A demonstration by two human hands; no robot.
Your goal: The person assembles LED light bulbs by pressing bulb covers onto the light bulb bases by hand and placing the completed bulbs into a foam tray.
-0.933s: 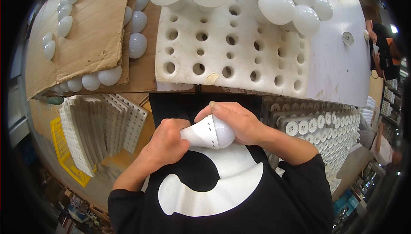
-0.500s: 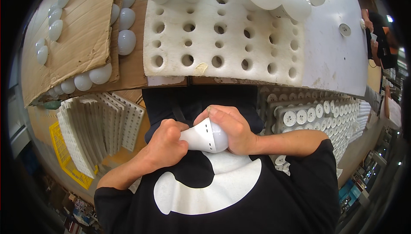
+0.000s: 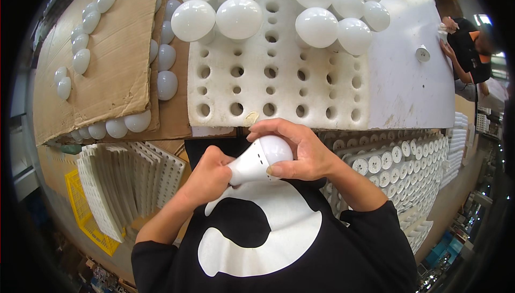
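Just in front of my chest I hold a white light bulb (image 3: 251,165) tilted, its round dome up and to the right. My left hand (image 3: 210,174) is closed around the narrow base end, whose tip is hidden in the fingers. Over the dome curves my right hand (image 3: 300,151), the thumb pressed at the rim where dome and body meet. Beyond the hands lies a white foam tray (image 3: 252,90) with rows of round holes. Bulbs with white domes (image 3: 238,18) stand in its far part.
Left on the table, loose domes (image 3: 81,61) lie on cardboard (image 3: 107,89). A small white round part (image 3: 422,53) sits at right. Below the table are stacked foam sheets (image 3: 115,185), a yellow crate (image 3: 88,212) and trays of white bulb bodies (image 3: 386,161). Another person (image 3: 464,49) works far right.
The bulb has risen slightly and tilted more, dome upward. My right hand has opened out around the dome, its thumb now at the rim. The view has shifted, showing more of the table.
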